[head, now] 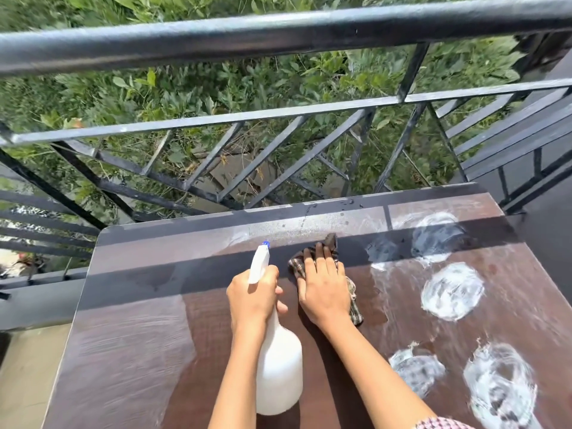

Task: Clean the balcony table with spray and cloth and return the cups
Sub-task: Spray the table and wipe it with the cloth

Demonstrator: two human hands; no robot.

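On the table (139, 305), left hand (252, 294) grasps spray bottle (278, 366); right hand (323, 289), flat, half hides cloth (356, 312).

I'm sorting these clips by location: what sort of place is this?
Most likely a raised outdoor balcony: a black metal railing borders the brown table, and leafy greenery shows below through its bars.
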